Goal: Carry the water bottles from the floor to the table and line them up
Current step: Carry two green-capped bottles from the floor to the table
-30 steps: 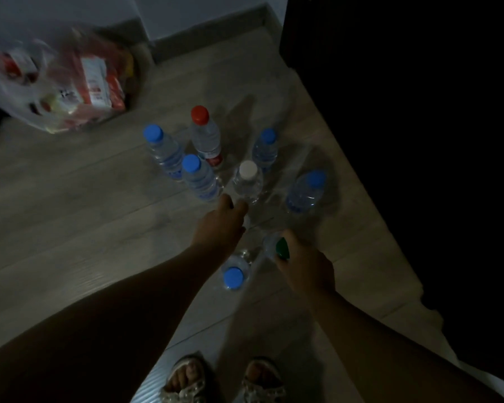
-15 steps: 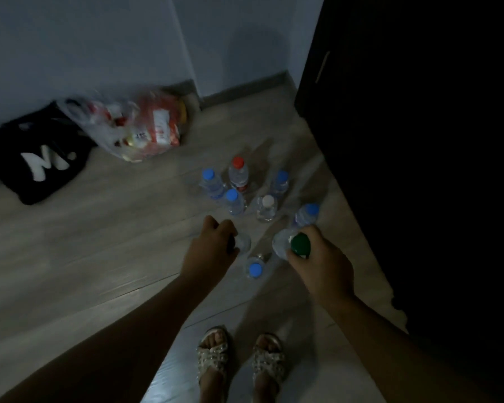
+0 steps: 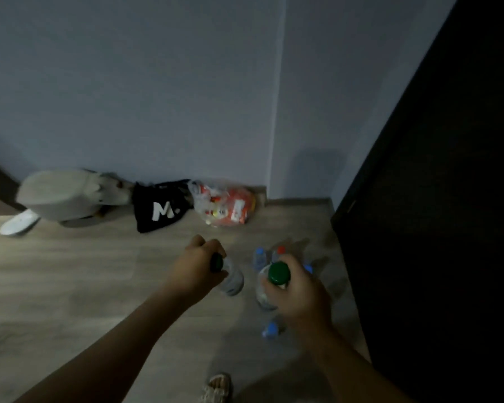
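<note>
Gripping one green-capped bottle (image 3: 230, 276) in the left hand (image 3: 197, 267) and a second green-capped bottle (image 3: 269, 286) in the right hand (image 3: 298, 293), fingers closed round both, the person holds them above the floor (image 3: 70, 286), where blue-capped bottles (image 3: 259, 257) stand near the dark door (image 3: 434, 228) at right.

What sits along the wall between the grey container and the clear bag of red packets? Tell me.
In the head view, a black bag with a white M lies between the grey container and the clear bag of red packets.
</note>
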